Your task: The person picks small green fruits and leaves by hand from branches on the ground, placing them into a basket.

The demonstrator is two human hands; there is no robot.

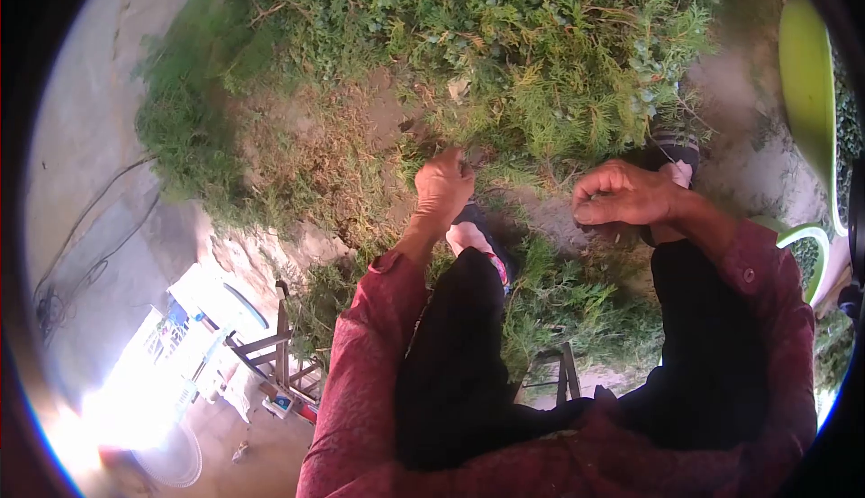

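Note:
A large heap of cut green conifer branches (541, 65) with scaly sprays and small pale cones lies in front of me. My left hand (444, 187) is at the near edge of the heap, above my shoe, with its fingers curled closed; what they hold, if anything, is hidden. To the right, my right hand (626, 193) hovers over bare ground beside the branches. Its fingers are bent in towards the thumb, and I cannot make out anything between them. Loose brownish-green sprigs (315, 155) are scattered left of my left hand.
A bright green plastic basin (805, 83) stands at the far right. Dark cable (95, 205) runs along the floor at left. A wooden stool frame (281, 345) and sunlit items are at lower left. More cut greenery (586, 318) lies between my legs.

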